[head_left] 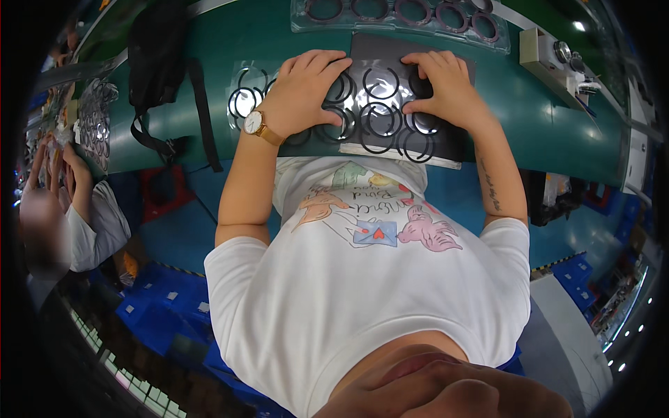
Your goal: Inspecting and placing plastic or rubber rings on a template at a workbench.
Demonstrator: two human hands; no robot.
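Observation:
Several thin black rings [380, 118] lie under or on glossy clear film over a dark sheet [371, 50] on the green table. My left hand [306, 90], with a watch at its wrist, rests on the left part of the film. Its fingers stretch forward and its thumb is spread over the rings. At the right part of the sheet is my right hand [446, 87], fingers a little bent and thumb apart, touching the film near the rings. Neither hand visibly grips anything. Rings beneath both palms are partly hidden.
A clear plastic tray [380, 21] with dark round rings stands at the far edge. To the right sits a pale box with round knobs [550, 63]. A black bag with straps [157, 63] lies left on the green table [230, 35]. Another person [87, 216] works far left.

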